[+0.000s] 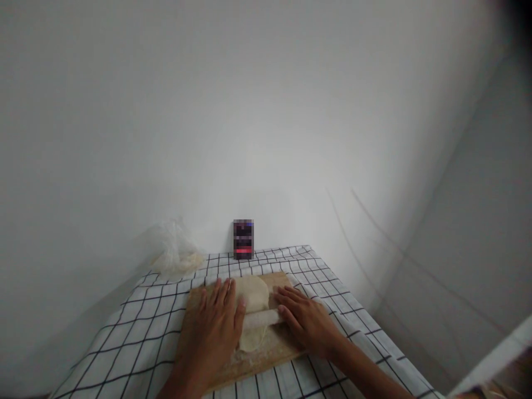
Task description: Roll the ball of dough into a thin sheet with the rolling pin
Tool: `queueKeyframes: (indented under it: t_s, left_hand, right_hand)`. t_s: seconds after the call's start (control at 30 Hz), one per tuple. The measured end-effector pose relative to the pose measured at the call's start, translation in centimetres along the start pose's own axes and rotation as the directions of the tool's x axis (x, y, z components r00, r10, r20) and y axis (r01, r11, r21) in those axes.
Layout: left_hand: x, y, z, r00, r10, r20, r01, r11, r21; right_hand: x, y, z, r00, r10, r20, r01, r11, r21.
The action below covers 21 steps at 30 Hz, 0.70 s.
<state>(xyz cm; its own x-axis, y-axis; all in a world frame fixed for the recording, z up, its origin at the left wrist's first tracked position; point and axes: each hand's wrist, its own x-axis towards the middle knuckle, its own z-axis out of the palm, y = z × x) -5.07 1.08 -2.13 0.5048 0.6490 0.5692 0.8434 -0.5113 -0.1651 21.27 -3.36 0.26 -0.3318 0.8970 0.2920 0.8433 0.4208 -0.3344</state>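
Note:
A pale rolling pin (261, 318) lies across a flattened sheet of dough (252, 292). The dough shows beyond the pin and on its near side, on a wooden board (195, 316). My left hand (220, 316) rests over the pin's left end, fingers stretched forward and the thumb beside the dough. At the other end, my right hand (305, 318) lies on the pin with its fingers extended to the left. Both palms press from above rather than wrapping round, and they hide the pin's ends.
Under the board spreads a white cloth with a dark grid (137, 327). A clear plastic bag (177, 252) with something pale in it sits at the back left. A phone-like upright object (243, 239), blurred out, leans against the white wall (257, 138).

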Motion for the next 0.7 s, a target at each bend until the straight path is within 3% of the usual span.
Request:
queueKeyframes:
  t_s: [0.17,0.27,0.43,0.57,0.7]
  left_hand:
    - [-1.1,0.4,0.8,0.995,0.035,-0.093,-0.038,0.999,-0.032]
    - [-1.1,0.4,1.3,0.991,0.033,-0.127,-0.037,0.999,-0.028]
    - [-0.1,-0.3,2.0,0.995,0.017,-0.103,-0.02,0.999,-0.031]
    - [0.6,-0.8,1.9,0.997,-0.02,-0.073,0.016,0.999,-0.049]
    - [1.0,-0.4,1.5,0.997,-0.059,-0.056,0.057,0.998,-0.033]
  right_hand:
    - [-2.5,-0.8,0.5,0.999,0.014,-0.035,-0.014,1.0,0.005]
    - [-2.4,-0.4,0.6,0.999,0.02,-0.027,-0.02,1.0,-0.016]
    - [1.8,1.3,0.3,0.997,0.054,0.059,-0.049,0.996,-0.079]
    - [6.0,2.7,0.5,0.997,0.051,0.06,-0.044,0.993,-0.108]
    - [7.4,3.3,0.9,0.998,0.026,0.049,-0.02,0.993,-0.113]
